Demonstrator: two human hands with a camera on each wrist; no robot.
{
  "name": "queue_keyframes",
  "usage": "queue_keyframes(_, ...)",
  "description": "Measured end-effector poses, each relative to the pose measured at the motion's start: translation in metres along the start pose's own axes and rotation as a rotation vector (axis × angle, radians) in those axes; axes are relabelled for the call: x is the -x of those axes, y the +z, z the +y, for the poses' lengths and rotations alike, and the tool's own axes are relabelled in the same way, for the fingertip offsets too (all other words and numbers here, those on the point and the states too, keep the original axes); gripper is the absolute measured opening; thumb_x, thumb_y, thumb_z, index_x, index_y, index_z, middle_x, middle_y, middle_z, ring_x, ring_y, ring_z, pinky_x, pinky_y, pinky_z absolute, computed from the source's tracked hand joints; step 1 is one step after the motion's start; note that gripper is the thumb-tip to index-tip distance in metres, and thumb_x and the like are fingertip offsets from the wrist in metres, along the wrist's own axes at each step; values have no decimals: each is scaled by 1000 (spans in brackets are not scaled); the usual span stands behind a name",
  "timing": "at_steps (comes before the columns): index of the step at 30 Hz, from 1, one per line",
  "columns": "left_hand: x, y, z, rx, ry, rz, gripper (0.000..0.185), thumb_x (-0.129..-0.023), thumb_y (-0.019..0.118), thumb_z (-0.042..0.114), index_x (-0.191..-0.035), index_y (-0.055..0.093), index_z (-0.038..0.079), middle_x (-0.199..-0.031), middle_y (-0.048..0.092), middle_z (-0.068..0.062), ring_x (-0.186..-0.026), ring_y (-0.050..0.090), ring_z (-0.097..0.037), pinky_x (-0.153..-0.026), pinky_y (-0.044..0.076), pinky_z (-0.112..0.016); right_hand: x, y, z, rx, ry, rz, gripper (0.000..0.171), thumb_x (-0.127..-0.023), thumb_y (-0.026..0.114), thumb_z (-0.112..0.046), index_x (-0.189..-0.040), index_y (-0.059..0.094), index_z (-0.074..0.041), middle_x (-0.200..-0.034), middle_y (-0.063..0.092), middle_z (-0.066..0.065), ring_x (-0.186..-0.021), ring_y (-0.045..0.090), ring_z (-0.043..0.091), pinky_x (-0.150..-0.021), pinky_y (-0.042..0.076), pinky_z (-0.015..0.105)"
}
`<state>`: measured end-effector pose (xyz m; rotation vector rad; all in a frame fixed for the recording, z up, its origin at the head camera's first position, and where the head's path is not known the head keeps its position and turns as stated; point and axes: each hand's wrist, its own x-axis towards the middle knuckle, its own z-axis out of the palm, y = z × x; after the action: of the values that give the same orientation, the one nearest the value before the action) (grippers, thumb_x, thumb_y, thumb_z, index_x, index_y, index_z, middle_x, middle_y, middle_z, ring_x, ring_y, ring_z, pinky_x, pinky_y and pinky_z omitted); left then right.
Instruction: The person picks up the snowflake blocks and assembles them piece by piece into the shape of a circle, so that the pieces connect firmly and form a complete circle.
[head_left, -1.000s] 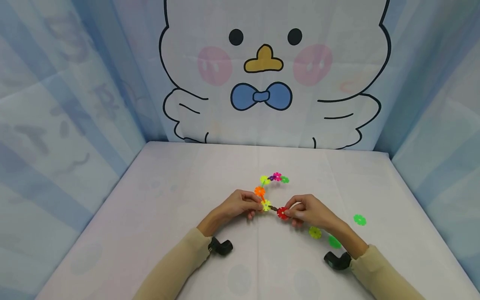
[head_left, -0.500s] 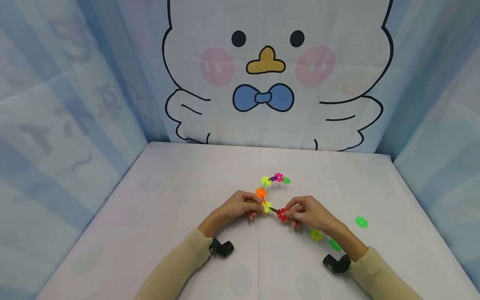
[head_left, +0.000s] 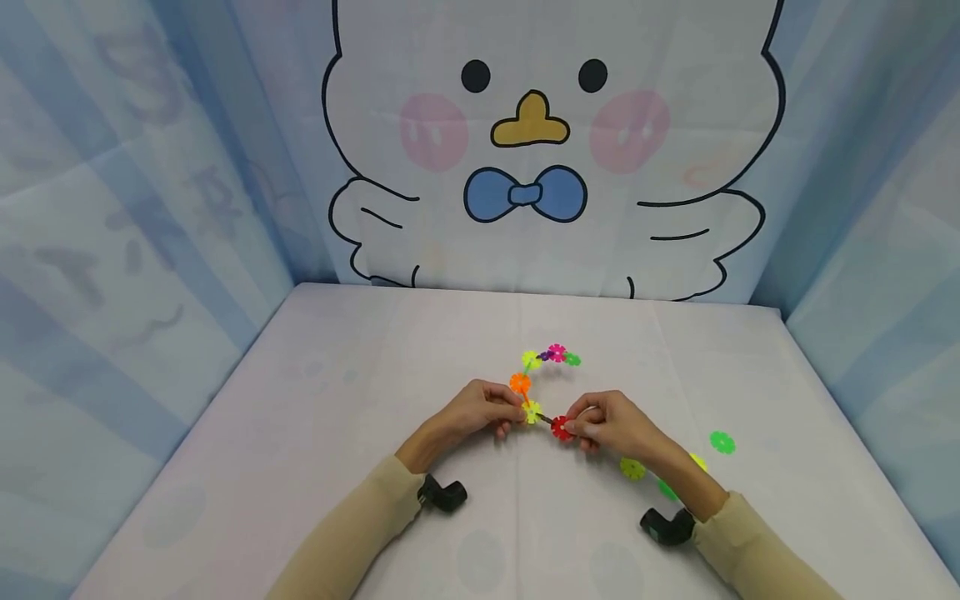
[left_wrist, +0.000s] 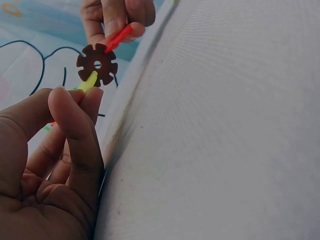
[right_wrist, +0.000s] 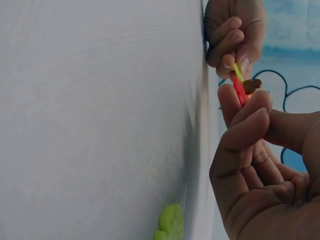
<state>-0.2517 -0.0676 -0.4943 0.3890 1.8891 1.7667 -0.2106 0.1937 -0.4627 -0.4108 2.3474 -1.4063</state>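
Note:
My left hand [head_left: 480, 408] pinches a yellow snowflake disc [head_left: 532, 412] between thumb and fingertips. My right hand [head_left: 611, 421] pinches a red snowflake disc [head_left: 561, 428]. Between them a brown notched disc [left_wrist: 97, 65] joins both, its slots meeting the yellow and the red discs in the left wrist view. From the yellow disc a curved chain runs away from me: an orange disc [head_left: 520, 383], another yellow disc [head_left: 531, 360], a purple disc [head_left: 545, 356], a pink disc [head_left: 557, 352] and a green disc [head_left: 573, 359] at the end. Fingers partly hide the held discs.
Loose discs lie near my right forearm: a yellow-green disc [head_left: 632, 469], a green disc [head_left: 667, 489] partly under the arm, a yellow disc [head_left: 699, 461] and a green disc [head_left: 722, 442] farther right. A cartoon-printed curtain [head_left: 525, 250] stands behind the white table [head_left: 375, 350].
My right hand has shifted slightly left with the red disc, closer to the left hand. The left hand keeps its pinch on the yellow disc, and the chain's shape looks the same.

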Motion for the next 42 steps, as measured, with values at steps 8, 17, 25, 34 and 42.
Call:
queue_keyframes(8,3,-1,-1,-7,-13,0,10,-86,72,7,-94,69,1,-76,70,-4,-53,54,-10,-53,49,-20,1,5,-1,-7,23,14,19,-90,69,-12,-99,63,3,-77,72,19,-58,58,16,-54,51,25)
queue_keyframes(17,1,-2,2,7,-14,6,9,-86,72,7,-93,68,2,-75,69,-4,-53,53,-10,-53,49,-20,-1,3,-6,-5,37,42,20,-90,70,-14,-100,63,2,-75,71,18,-59,58,17,-54,50,25)
queue_keyframes(25,0,-2,0,-7,3,10,7,-86,72,7,-90,69,2,-74,70,-3,-53,53,-10,-53,49,-20,-2,4,-4,-2,39,49,19,-90,70,-13,-99,63,2,-74,71,17,-59,58,17,-55,51,26)
queue_keyframes(34,0,-2,-1,8,5,8,8,-86,71,4,-92,68,-1,-75,70,-4,-54,53,-11,-54,48,-20,-2,6,-4,-9,23,48,20,-90,70,-13,-98,62,2,-74,70,19,-59,58,16,-55,51,26)
queue_keyframes(42,0,-2,0,15,6,0,9,-87,71,3,-92,67,-3,-75,69,-4,-54,52,-11,-53,48,-20,-3,7,-3,-17,14,48,19,-91,69,-13,-99,62,3,-76,71,19,-61,59,17,-56,51,26)
